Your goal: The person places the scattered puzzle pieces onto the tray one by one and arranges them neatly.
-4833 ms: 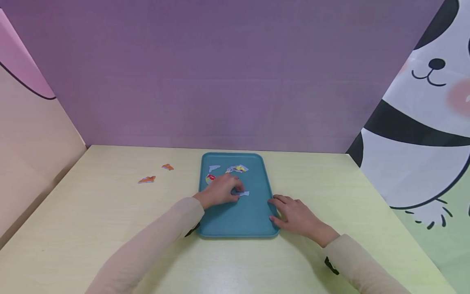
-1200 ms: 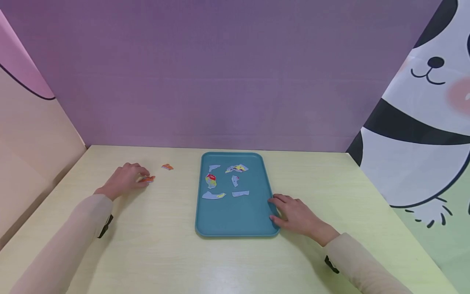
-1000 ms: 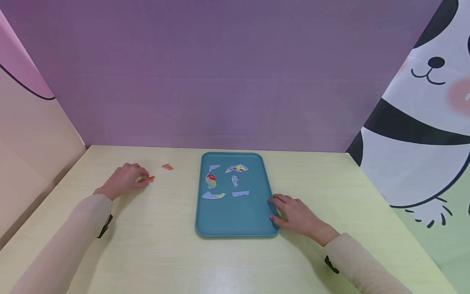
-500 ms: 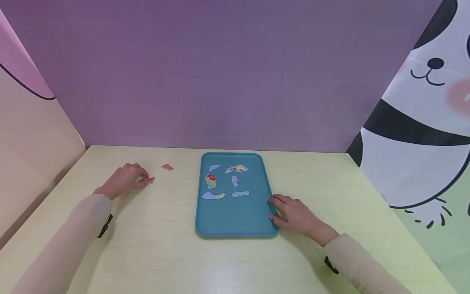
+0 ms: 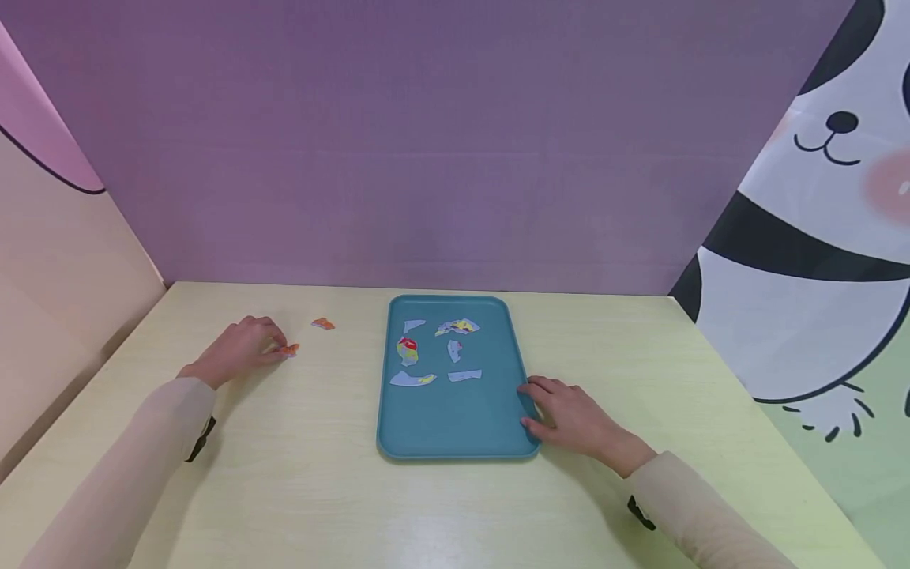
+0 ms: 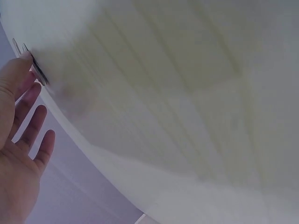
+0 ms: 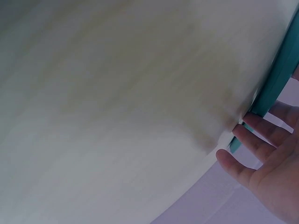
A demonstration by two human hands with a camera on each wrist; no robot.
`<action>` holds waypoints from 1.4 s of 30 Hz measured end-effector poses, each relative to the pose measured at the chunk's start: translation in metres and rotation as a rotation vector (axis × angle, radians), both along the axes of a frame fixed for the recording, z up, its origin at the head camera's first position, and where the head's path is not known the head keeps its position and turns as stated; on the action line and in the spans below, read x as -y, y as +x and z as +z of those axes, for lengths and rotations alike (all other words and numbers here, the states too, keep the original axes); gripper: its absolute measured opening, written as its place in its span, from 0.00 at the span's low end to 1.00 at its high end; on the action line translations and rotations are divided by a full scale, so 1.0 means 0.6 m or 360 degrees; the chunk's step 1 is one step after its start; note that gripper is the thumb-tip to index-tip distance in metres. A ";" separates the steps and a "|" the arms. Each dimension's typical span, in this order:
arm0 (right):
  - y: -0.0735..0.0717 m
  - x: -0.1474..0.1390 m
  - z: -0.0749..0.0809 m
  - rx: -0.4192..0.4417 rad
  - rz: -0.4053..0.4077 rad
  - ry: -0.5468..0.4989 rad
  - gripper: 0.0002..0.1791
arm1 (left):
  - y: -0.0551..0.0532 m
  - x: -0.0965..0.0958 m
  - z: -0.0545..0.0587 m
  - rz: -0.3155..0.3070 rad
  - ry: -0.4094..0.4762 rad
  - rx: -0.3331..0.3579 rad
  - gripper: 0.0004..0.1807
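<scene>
At the left of the head view, my left hand (image 5: 242, 348) pinches a small flat orange picture piece (image 5: 291, 350) between thumb and index finger, low over the table. Seen from the left wrist, the thin dark edge of the piece (image 6: 41, 74) shows at the thumb tip, and the other fingers are loosely bent. A second orange piece (image 5: 323, 324) lies farther back on the table. My right hand (image 5: 572, 415) rests against the right rim of a blue-green tray (image 5: 455, 431), its fingers spread and relaxed; the right wrist view shows fingertips at the tray's side (image 7: 278, 70).
Several irregular flat pieces lie apart on the tray's far half, among them a red-and-yellow one (image 5: 407, 351), a yellow-and-lilac one (image 5: 458, 326) and a pale strip (image 5: 465, 375). A purple backdrop (image 5: 426, 158) rises behind the pale wooden table (image 5: 320, 490).
My left hand has left the tray, where the pale strip now lies, and moved left to the nearer orange piece. In the last second that piece shifts slightly between its fingers. The right hand stays put.
</scene>
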State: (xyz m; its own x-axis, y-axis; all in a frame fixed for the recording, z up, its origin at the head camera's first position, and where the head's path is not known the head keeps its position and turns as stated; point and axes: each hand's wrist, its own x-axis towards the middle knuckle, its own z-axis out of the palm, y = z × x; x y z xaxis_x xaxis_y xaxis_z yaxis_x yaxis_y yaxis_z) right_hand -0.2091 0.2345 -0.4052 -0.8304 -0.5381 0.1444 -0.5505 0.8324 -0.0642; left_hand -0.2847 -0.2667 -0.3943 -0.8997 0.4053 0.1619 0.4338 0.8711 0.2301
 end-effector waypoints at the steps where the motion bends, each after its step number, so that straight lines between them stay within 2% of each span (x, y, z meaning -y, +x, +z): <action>1: 0.000 0.000 0.000 -0.0002 0.0002 0.0000 0.26 | 0.000 0.000 0.000 0.0000 0.0002 -0.0004 0.08; 8: -0.001 -0.001 -0.003 -0.0008 0.0006 0.0001 0.26 | 0.001 0.001 -0.001 -0.0009 0.0048 -0.0028 0.07; 16: 0.000 -0.001 -0.003 -0.0021 0.0013 0.0000 0.26 | 0.001 -0.012 0.000 -0.0088 0.0116 -0.0034 0.06; 33: 0.002 0.001 0.004 -0.0025 0.0013 0.0006 0.26 | 0.020 -0.071 0.005 -0.0352 0.0081 -0.0214 0.06; 42: 0.001 0.000 0.003 -0.0030 0.0019 0.0012 0.26 | 0.025 -0.111 0.007 -0.0496 0.0145 -0.0301 0.05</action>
State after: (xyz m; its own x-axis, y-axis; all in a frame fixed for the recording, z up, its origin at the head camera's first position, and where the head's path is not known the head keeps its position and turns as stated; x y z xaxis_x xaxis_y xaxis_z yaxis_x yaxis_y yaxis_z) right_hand -0.2087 0.2344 -0.4035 -0.8210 -0.5492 0.1562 -0.5616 0.8260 -0.0475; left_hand -0.2697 -0.1999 -0.3903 -0.6860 0.6314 0.3616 0.7173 0.6701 0.1908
